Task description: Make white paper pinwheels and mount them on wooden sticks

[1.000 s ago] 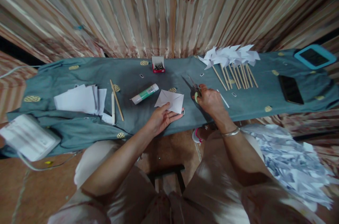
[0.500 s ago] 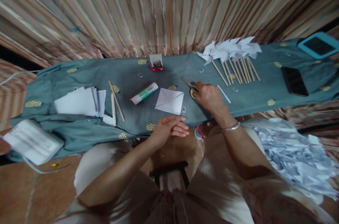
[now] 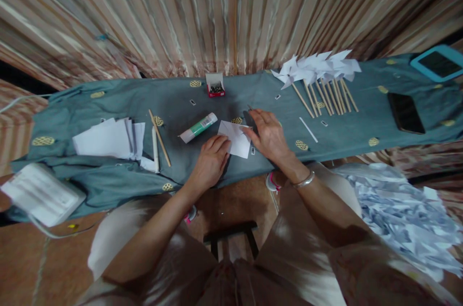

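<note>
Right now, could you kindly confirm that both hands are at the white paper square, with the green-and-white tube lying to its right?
Not quite: the green-and-white tube lies left of the white paper square, as the head view shows; the left hand and right hand are indeed at it.

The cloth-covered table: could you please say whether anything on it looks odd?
Slightly: a thin white strip lies alone right of the right hand, and the grey-green cloth bunches at left, though smoother elsewhere.
</note>
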The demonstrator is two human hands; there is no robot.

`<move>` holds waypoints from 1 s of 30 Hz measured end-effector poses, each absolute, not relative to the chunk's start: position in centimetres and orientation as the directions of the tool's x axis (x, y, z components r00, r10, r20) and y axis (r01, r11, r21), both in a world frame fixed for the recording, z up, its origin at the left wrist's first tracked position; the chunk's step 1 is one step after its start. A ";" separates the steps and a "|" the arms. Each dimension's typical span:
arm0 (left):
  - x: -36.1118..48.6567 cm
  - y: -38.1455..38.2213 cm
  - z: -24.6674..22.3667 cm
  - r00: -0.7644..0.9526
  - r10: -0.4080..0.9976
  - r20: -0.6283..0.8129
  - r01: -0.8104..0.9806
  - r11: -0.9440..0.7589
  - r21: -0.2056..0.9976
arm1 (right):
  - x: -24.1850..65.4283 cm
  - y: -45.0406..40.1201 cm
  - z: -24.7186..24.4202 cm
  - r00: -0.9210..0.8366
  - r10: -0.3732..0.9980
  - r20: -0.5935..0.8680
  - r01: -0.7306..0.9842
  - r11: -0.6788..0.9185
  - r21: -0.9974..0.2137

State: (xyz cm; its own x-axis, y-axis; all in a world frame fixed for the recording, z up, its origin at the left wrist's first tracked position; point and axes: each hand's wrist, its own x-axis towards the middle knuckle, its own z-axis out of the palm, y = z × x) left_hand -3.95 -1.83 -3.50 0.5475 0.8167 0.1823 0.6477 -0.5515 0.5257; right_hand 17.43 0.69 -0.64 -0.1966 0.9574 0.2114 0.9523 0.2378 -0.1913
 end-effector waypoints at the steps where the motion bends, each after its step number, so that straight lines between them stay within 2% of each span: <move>1: -4.0 -1.8 -3.5 0.554 0.813 0.181 0.653 -0.559 0.511 | 16.9 0.8 -1.2 -0.207 0.955 0.214 0.949 0.249 -0.192; 8: -5.5 -1.9 -3.7 0.569 0.786 0.244 0.667 -0.614 0.422 | 16.1 1.1 -3.5 -0.182 0.960 0.213 0.955 0.225 -0.196; 16: -7.6 -2.6 -3.3 0.558 0.786 0.267 0.660 -0.615 0.431 | 17.2 1.3 -4.0 -0.105 0.961 0.257 0.969 0.157 -0.190; 24: -8.3 -2.9 -2.7 0.546 0.785 0.293 0.655 -0.617 0.435 | 17.5 1.5 -3.9 -0.089 0.968 0.236 0.974 0.134 -0.183; 27: -9.1 -2.4 -2.3 0.497 0.801 0.334 0.647 -0.599 0.472 | 17.4 1.5 -3.7 -0.087 0.974 0.208 0.975 0.126 -0.183; 30: -10.2 -1.1 -2.0 0.355 0.829 0.433 0.693 -0.544 0.473 | 17.3 1.6 -3.4 -0.080 0.975 0.206 0.972 0.122 -0.201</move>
State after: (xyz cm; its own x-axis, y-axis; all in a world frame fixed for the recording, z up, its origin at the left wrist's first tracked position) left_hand -10.17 -1.12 -1.96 0.3546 0.8289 0.4327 0.6935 -0.5436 0.4729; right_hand 17.34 1.62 -3.41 -0.0803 0.9752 0.2061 0.9720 0.1225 -0.2006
